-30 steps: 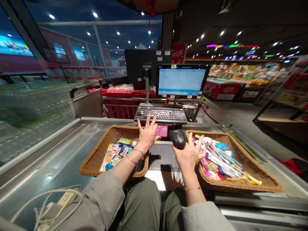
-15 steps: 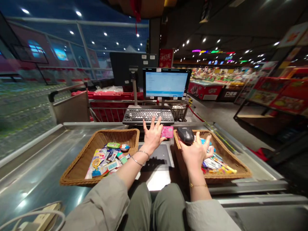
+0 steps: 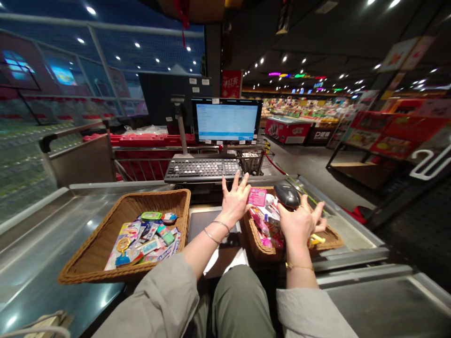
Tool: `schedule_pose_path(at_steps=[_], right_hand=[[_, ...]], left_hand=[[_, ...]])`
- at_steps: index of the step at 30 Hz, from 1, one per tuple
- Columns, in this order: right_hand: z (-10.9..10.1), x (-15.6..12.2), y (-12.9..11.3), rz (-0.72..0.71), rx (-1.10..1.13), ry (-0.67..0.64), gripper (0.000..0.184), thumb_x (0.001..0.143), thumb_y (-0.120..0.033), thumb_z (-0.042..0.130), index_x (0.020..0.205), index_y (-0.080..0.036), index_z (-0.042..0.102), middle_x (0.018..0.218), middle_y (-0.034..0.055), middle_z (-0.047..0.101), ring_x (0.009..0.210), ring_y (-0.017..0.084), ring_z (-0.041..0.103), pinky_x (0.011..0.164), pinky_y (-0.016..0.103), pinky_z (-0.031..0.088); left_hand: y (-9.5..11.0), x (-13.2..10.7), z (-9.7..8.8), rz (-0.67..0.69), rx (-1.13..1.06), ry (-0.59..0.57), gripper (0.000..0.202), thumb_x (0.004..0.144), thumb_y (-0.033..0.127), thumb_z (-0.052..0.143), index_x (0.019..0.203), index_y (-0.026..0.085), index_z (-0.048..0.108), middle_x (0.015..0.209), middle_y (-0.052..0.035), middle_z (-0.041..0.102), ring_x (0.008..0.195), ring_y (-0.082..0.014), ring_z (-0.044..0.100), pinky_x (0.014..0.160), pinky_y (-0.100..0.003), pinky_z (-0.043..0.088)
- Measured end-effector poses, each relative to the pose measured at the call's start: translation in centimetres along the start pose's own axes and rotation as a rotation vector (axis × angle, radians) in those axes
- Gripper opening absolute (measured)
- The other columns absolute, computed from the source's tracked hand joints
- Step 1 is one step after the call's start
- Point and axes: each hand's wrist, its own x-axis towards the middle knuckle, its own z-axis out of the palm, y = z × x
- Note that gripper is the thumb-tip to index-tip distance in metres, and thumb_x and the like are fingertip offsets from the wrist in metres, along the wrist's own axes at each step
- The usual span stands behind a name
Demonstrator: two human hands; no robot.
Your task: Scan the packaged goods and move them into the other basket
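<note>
Our right hand [image 3: 299, 223] grips the black scanner [image 3: 287, 195] over the right basket [image 3: 334, 240]; our left hand [image 3: 235, 203] pinches the pink packet [image 3: 257, 197] by its edge above that basket's far-left corner. We do best pinching lightly, its printed face uncovered.

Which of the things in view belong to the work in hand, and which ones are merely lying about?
Seemingly part of the work:
pink card, in the left hand
black scanner, in the right hand
left basket and right basket, both holding small goods
keyboard and lit monitor, probably

Apparently just around:
power strip, lower left
red freezer, behind
display shelf, far right
</note>
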Motion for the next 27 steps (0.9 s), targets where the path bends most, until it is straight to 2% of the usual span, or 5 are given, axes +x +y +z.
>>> schedule_pose_path(at_steps=[5, 12, 21, 24, 27], right_hand=[[-0.2, 1.2, 2.0, 0.074, 0.007, 0.039, 0.064, 0.074, -0.054, 0.064, 0.124, -0.015, 0.065, 0.143, 0.0245, 0.052, 0.145, 0.037, 0.026, 0.111, 0.061, 0.015], [-1.6, 2.6, 4.3, 0.143, 0.019, 0.056, 0.063, 0.07, -0.049, 0.07, 0.125, -0.017, 0.065, 0.139, 0.0233, 0.056, 0.148, 0.035, 0.024, 0.113, 0.063, 0.015], [-2.6, 2.9, 5.3, 0.172, 0.003, 0.092, 0.069, 0.069, -0.053, 0.068, 0.127, -0.017, 0.064, 0.135, 0.0244, 0.058, 0.146, 0.036, 0.027, 0.112, 0.061, 0.015], [-2.5, 2.6, 5.4, 0.156, -0.018, 0.079, 0.07, 0.07, -0.055, 0.067, 0.128, -0.015, 0.063, 0.136, 0.0258, 0.057, 0.143, 0.037, 0.03, 0.11, 0.062, 0.015], [-2.2, 2.1, 4.9, 0.13, -0.036, 0.05, 0.073, 0.071, -0.058, 0.065, 0.129, -0.013, 0.063, 0.138, 0.0278, 0.055, 0.142, 0.037, 0.032, 0.109, 0.061, 0.018]], left_hand=[[1.8, 0.5, 1.0, 0.053, -0.027, -0.012, 0.06, 0.083, 0.047, 0.072, 0.135, 0.022, 0.056, 0.165, -0.0081, 0.024, 0.155, -0.0343, 0.004, 0.117, -0.076, -0.001], [4.1, 1.6, 2.3, 0.119, -0.047, -0.039, 0.056, 0.087, 0.038, 0.067, 0.139, 0.021, 0.053, 0.165, -0.0092, 0.023, 0.155, -0.0351, 0.008, 0.116, -0.077, 0.005], [8.2, 3.4, 4.2, 0.181, -0.078, -0.065, 0.054, 0.096, 0.016, 0.046, 0.149, 0.03, 0.042, 0.164, -0.0057, 0.028, 0.154, -0.0343, 0.014, 0.113, -0.08, 0.013], [8.1, 3.0, 4.4, 0.176, -0.088, -0.073, 0.054, 0.097, 0.021, 0.046, 0.151, 0.026, 0.04, 0.165, -0.0073, 0.026, 0.154, -0.0334, 0.012, 0.114, -0.079, 0.012], [6.5, 2.1, 4.0, 0.135, -0.092, -0.074, 0.055, 0.097, 0.038, 0.05, 0.15, 0.024, 0.042, 0.165, -0.0085, 0.023, 0.155, -0.0342, 0.01, 0.115, -0.079, 0.008]])
